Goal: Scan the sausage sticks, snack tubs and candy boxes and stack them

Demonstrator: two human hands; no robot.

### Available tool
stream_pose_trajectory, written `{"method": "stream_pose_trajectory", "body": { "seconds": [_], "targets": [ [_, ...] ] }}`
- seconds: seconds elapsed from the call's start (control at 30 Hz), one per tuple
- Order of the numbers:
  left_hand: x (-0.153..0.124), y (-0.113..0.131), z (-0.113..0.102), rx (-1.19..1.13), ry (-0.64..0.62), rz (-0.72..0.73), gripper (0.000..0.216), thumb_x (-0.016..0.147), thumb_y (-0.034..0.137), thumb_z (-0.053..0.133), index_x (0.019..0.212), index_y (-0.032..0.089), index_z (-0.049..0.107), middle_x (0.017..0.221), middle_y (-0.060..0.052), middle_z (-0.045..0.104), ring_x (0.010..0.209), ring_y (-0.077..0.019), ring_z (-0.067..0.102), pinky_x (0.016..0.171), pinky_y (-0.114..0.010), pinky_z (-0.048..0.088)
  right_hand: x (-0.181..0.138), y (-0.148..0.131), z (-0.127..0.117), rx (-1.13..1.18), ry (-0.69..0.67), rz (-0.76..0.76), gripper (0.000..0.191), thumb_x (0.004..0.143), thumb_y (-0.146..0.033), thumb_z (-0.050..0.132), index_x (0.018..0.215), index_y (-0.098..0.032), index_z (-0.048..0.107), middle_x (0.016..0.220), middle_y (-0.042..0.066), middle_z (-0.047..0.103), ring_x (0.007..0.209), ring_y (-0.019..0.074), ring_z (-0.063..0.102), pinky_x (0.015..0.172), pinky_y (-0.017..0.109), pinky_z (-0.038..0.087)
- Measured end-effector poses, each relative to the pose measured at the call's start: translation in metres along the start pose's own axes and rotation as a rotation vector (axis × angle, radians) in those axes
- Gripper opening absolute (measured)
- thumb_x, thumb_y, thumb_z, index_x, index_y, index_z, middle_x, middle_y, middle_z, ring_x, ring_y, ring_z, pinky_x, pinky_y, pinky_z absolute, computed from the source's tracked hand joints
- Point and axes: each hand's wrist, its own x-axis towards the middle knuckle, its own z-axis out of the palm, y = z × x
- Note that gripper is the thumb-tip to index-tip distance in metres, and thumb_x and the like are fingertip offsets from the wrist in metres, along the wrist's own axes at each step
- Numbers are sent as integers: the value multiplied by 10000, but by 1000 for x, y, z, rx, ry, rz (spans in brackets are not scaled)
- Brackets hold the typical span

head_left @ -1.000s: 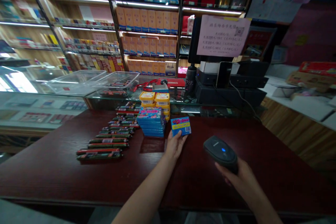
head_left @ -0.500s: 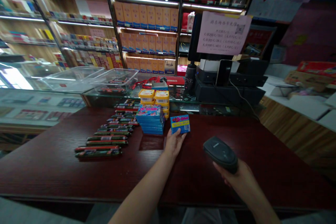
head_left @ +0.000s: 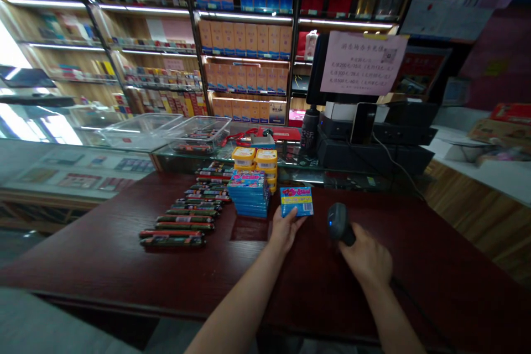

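My left hand (head_left: pixel 286 228) grips a flat blue packet (head_left: pixel 296 202) with pink lettering, a yellow band and a barcode, held just above the brown table. In my right hand (head_left: pixel 367 254) is a black barcode scanner (head_left: pixel 339 222), its head tipped toward the packet and a small blue light glowing on it. Scanner and packet are apart. Left of the packet stands a stack of similar blue packets (head_left: pixel 249 196), with yellow-lidded tubs (head_left: pixel 266 159) piled behind it. A long row of dark, stick-shaped packages (head_left: pixel 178 227) lies further left.
Clear plastic trays (head_left: pixel 203 131) rest on the glass counter beyond the table. A monitor bearing a pink notice (head_left: pixel 363 63), a phone (head_left: pixel 363 123) and a dark bottle (head_left: pixel 309 130) stand at the back right. Behind are lit shelves of boxes (head_left: pixel 244 38).
My right hand has turned the scanner from lying sideways to pointing up and toward the packet, and its blue light now shows. My left hand still holds the packet. The whole view has shifted slightly.
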Motion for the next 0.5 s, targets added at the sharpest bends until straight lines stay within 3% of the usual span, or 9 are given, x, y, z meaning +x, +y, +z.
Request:
{"method": "stream_pose_trajectory", "body": {
  "seconds": [0.13,0.23,0.4,0.5],
  "targets": [
    [-4,13,15,167,-4,143,438,620,298,797,917,175,500,872,-15,653,812,-161,642,777,-366,539,1,5,15,-11,-4,-36,236,874,-359,448,1046,-259,575,931,34,701,779,228,674,609,313,405],
    [-4,38,34,358,0,408,375,642,332,773,876,170,530,781,5,637,714,-129,617,711,-277,515,-1,10,19,11,-7,-44,234,881,-354,433,1043,-262,576,923,32,702,791,239,677,621,320,412],
    [-8,119,48,990,36,1085,181,780,290,638,935,197,648,891,-26,677,834,-168,611,797,-306,475,-3,14,18,60,-28,-48,262,881,-386,419,1057,-270,575,878,42,704,792,248,679,626,322,418],
    [-10,167,36,1482,-71,1288,246,849,215,519,1050,235,659,1031,-44,683,959,-194,579,901,-368,419,-3,17,18,84,-41,-84,285,886,-398,390,1059,-265,574,866,48,707,773,251,680,615,325,406]
  ]
}}
